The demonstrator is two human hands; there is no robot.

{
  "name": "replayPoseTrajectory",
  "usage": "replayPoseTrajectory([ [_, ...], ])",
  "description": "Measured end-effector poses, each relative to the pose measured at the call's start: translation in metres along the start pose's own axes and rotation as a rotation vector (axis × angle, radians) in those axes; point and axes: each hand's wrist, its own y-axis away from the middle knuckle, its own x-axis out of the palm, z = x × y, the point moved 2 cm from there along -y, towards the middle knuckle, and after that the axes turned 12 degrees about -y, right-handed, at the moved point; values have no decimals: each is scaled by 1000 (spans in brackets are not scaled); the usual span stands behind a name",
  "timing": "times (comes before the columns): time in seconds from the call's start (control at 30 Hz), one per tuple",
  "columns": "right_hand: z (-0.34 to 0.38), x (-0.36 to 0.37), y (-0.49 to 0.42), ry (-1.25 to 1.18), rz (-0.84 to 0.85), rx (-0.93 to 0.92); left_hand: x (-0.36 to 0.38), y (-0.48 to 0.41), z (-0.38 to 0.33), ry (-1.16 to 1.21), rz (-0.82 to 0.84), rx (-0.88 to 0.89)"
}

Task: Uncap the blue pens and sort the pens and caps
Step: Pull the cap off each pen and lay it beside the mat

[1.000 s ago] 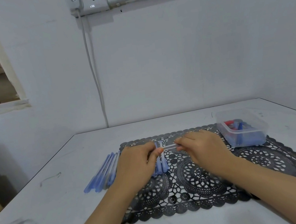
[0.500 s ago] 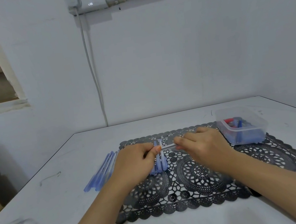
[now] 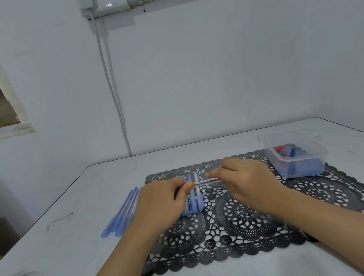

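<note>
- Far left, a pile (image 3: 121, 215) of pens lies on the table (image 3: 76, 260).
- The left hand (image 3: 162, 202) pinches one end of a pen (image 3: 206, 182), held level over the mat (image 3: 314, 193).
- The right hand (image 3: 246, 178) grips the other end; uncapping seems in hand.
- Next: pull straight apart; the cap likely goes to the tub (image 3: 298, 167).

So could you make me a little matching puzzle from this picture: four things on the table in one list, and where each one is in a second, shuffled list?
Things:
1. clear plastic tub
2. leftmost bundle of blue pens
3. thin clear pen
4. black lace-pattern mat

Places:
A. pinched between the left hand and the right hand
B. on the bare white table, left of the mat
C. at the mat's far right corner
D. spread flat beneath both hands

Pairs: 1-C, 2-B, 3-A, 4-D.
</note>
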Motion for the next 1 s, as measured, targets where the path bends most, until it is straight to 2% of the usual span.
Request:
replayPoseTrajectory([
  [0.33, -2, 3, 0, 70, 47, 180, -4, 1, 1, 17, -79, 0],
  [0.57, 1, 3, 0, -10, 24, 143, -1, -2, 11, -58, -97, -60],
  [0.7, -2, 1, 2, -56, -28, 124, 1, -2, 11, -38, -82, -40],
  [1.0, -4, 4, 5, -114, -30, 78, -1, 0, 7, 0, -51, -23],
])
